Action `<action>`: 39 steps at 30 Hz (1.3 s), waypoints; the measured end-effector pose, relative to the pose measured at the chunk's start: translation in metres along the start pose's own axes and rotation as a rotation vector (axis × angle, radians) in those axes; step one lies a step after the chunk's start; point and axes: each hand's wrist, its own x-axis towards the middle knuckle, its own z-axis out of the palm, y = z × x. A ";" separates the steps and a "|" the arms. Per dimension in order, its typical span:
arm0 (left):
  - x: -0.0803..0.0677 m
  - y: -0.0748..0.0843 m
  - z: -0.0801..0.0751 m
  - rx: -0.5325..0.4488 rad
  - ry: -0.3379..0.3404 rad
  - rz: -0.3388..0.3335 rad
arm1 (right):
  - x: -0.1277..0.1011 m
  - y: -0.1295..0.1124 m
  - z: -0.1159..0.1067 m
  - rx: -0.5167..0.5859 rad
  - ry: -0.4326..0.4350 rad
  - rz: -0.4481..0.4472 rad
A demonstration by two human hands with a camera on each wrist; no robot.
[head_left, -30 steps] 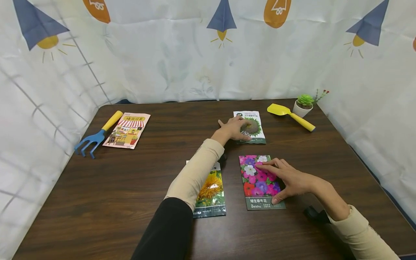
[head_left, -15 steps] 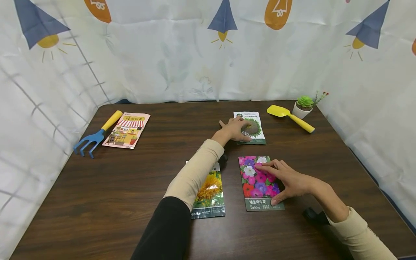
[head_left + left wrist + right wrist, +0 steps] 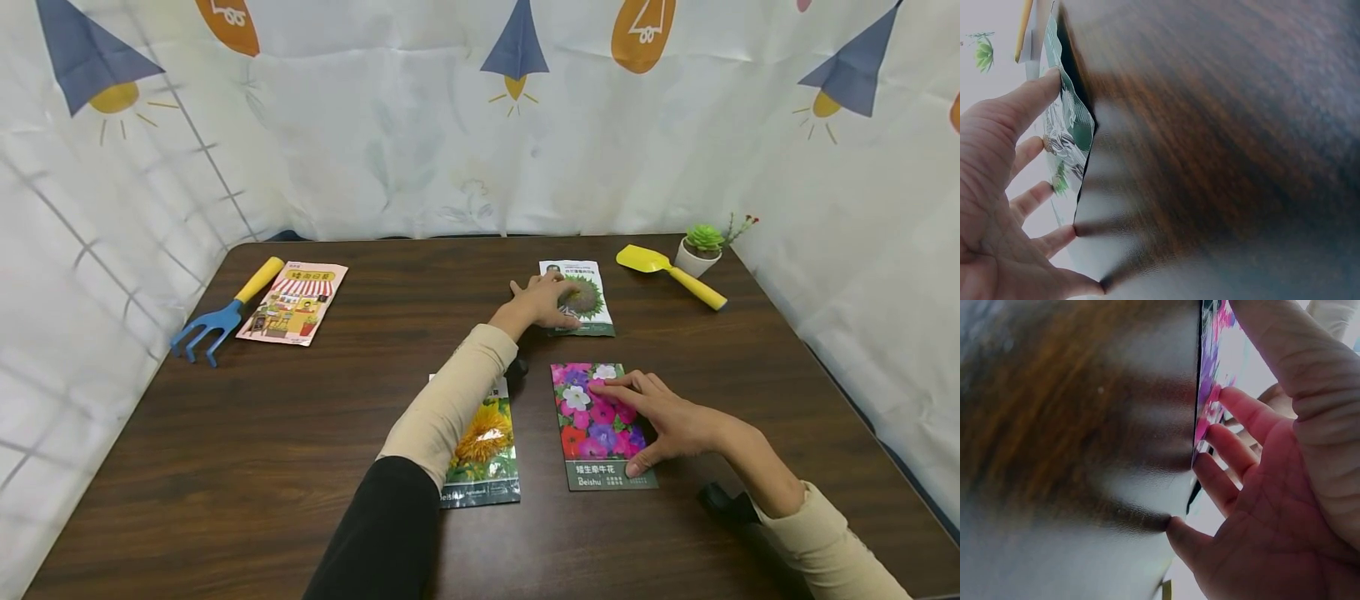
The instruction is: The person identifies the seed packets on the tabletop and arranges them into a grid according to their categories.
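Observation:
My left hand (image 3: 538,302) lies with spread fingers on a white seed packet (image 3: 594,310) showing a spiky green plant. In the left wrist view, the thumb (image 3: 1038,100) touches the packet's face, its near edge lifts a little off the table, and the little finger reaches the tabletop. My right hand (image 3: 678,423) rests on a seed packet with pink, purple and red flowers (image 3: 581,421). The right wrist view shows its fingers (image 3: 1235,450) spread along that packet's edge, one fingertip on the table. A yellow-flower seed packet (image 3: 487,446) lies partly hidden under my left forearm.
On the left of the dark wooden table (image 3: 225,450) lie a blue hand fork (image 3: 217,321) with a yellow handle and a pink packet (image 3: 294,304). A yellow trowel (image 3: 671,273) and a small potted succulent (image 3: 697,254) are at back right. A printed curtain (image 3: 420,142) hangs behind.

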 end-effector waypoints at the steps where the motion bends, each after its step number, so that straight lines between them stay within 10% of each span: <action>1: 0.000 0.000 0.000 0.002 0.000 0.001 | 0.000 0.000 0.000 0.002 0.000 -0.001; 23: -0.005 -0.013 -0.010 -0.076 0.055 0.076 | 0.001 0.002 0.003 0.013 -0.001 0.006; 39: -0.039 -0.038 -0.024 -0.091 0.185 0.175 | 0.000 0.003 0.003 0.002 0.015 -0.018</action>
